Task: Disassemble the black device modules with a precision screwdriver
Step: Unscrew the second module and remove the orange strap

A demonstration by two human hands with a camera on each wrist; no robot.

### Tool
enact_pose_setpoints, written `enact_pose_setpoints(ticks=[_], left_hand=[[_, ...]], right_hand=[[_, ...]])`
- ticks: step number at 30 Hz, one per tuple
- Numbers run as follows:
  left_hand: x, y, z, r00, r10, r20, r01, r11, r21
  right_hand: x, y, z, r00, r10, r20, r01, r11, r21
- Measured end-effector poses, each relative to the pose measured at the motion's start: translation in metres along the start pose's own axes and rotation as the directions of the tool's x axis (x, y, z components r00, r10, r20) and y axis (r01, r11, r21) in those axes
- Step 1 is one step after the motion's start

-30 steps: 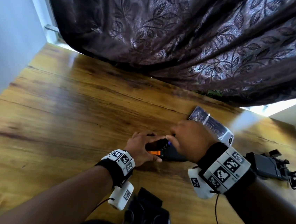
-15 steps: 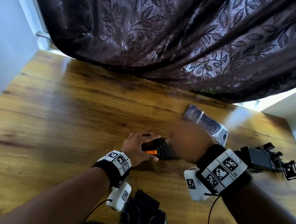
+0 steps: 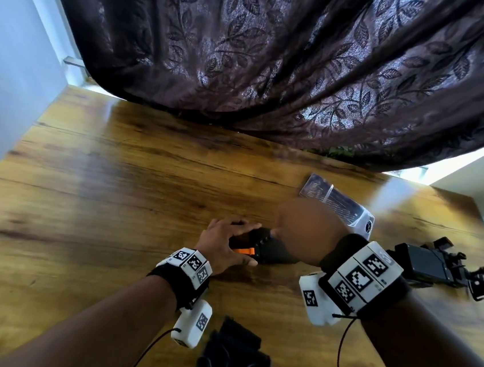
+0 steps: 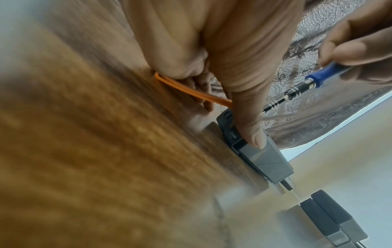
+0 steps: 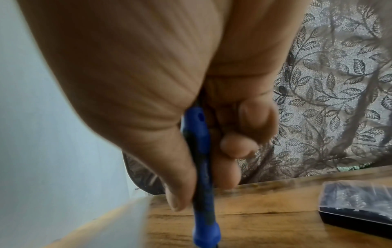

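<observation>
The black module is kept flat on the wooden table under the left hand, whose thumb is pressed on its grey top face while the other fingers are curled around the orange loop at its end. The blue-handled screwdriver is pinched between thumb and fingertips of the right hand

Compared with a second ago, little has shifted on the table: the module lies in the same place, the left hand holds as before, and the clear bit case and the second black device are left where they were. What has changed is the right hand, sharp in the oldest head view and now smeared by motion, which suggests quick twisting of the handle. In the left wrist view the metal shaft is angled down towards the module, but its tip is hidden behind the thumb, so seating in a screw cannot be confirmed

A screw is probably being worked; no part is seen detached, so the disassembly is judged to be at an early stage
</observation>
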State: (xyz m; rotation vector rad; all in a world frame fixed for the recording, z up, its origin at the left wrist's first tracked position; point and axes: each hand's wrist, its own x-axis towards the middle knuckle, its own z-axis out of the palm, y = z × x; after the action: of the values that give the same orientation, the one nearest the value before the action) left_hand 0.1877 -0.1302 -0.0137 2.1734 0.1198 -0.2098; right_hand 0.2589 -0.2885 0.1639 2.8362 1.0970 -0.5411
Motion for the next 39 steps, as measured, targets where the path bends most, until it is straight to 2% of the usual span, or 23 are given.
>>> enact_pose_setpoints(ticks=[4, 8, 11, 15, 20, 39], left_hand=[[-0.0007, -0.0006, 0.0019, 1.0, 0.003, -0.022, -0.003, 1.0, 0.021], [0.0007, -0.0029, 0.0035, 0.999, 0.013, -0.034, -0.013, 1.0, 0.015], [0.0007, -0.0019, 0.0027, 0.999, 0.014, -0.03, -0.014, 1.0, 0.008], [0.0008, -0.0031, 0.0035, 0.999, 0.022, -0.035, -0.022, 1.0, 0.016], [0.0011, -0.0021, 0.0036, 0.999, 0.017, -0.038, -0.016, 1.0, 0.017], [0.0002, 0.0008, 0.001, 1.0, 0.019, -0.025, -0.018, 0.999, 0.038]], right_hand=[[0.0033, -0.0004, 0.001, 0.999, 0.052, 0.01, -0.051, 0.996, -0.072], [0.0, -0.0002, -0.0027, 0.997, -0.056, 0.059, 0.058, 0.998, -0.036], [0.0001, 0.0007, -0.0026, 0.994, -0.085, 0.063, 0.086, 0.996, -0.023], [0.0022, 0.0012, -0.0028, 0.998, -0.05, 0.027, 0.049, 0.999, 0.017], [0.0048, -0.0024, -0.0021, 0.998, -0.07, 0.0, 0.07, 0.998, 0.003], [0.0007, -0.0068, -0.0012, 0.999, -0.032, 0.006, 0.032, 0.999, -0.015]])
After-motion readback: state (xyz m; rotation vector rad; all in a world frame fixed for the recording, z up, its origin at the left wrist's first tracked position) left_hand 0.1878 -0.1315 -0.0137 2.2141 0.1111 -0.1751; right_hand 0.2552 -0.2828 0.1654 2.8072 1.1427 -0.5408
